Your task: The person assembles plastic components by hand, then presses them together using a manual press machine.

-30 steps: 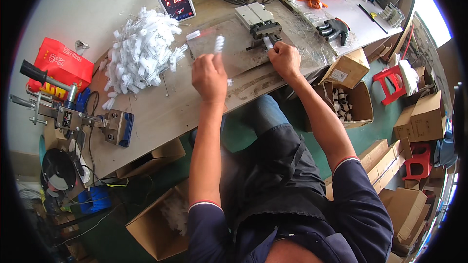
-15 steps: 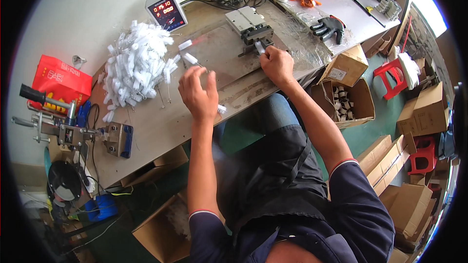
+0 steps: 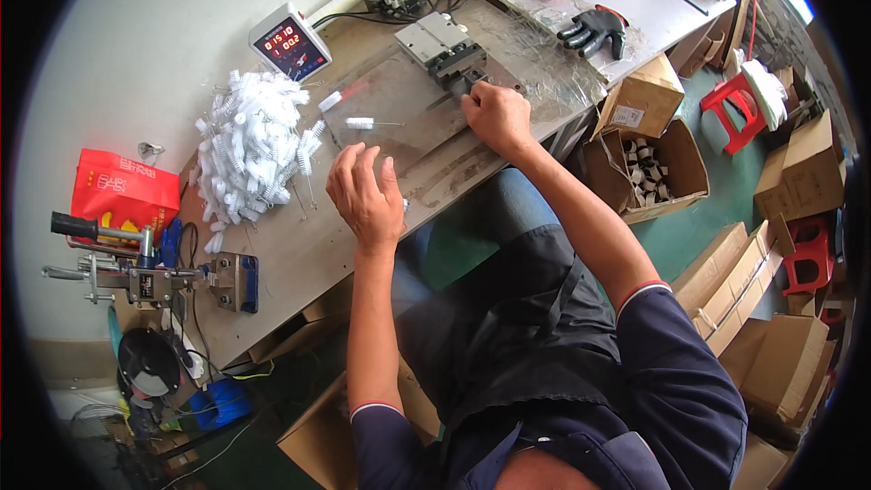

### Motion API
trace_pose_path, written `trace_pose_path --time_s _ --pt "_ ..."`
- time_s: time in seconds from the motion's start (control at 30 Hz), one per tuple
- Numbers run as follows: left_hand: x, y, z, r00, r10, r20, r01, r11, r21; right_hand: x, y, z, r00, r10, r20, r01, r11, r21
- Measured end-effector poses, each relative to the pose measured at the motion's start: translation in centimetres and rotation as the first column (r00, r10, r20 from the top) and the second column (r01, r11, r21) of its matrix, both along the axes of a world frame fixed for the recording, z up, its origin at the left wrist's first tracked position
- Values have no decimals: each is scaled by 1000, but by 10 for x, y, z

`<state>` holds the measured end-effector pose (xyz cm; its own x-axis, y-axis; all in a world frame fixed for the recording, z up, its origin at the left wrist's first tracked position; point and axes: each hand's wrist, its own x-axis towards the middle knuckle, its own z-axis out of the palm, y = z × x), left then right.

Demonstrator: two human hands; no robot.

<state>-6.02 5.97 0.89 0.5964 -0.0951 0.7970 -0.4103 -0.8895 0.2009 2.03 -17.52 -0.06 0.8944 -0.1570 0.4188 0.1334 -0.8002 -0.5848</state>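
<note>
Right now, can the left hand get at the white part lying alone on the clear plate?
Probably yes. The left hand hovers open just short of the white part, with only bare clear plate between them.

parts pile left of hands; counter behind

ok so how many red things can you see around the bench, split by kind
red plastic stools: 2
red packet, left of the white parts pile: 1
total: 3
The left hand hovers open over the bench; the right hand is closed at the metal fixture.
</note>
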Motion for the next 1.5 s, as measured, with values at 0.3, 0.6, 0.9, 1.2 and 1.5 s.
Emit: trace_pose_path --time_s 0.3,0.6,0.9,1.2,1.5 --pt "28 -39 3 990 -41 -136 39 999 -14 -2 -1 5 998 -33 -49 37 995 97" --pt "68 -74 -1 956 -42 -292 79 990 119 -2 -2 2 1000 -24 -15 26 981 194" --pt "77 -89 -4 960 125 -249 -62 967 247 -2 -5 1 999 -16 51 5 976 217" --pt "69 -74 4 975 76 -209 -19 965 263 -4 -8 2 1000 -21 23 12 950 311" --pt "44 -55 10 1000 -19 7 17 975 222 -6 -12 -2 971 49 232 -165 842 514"
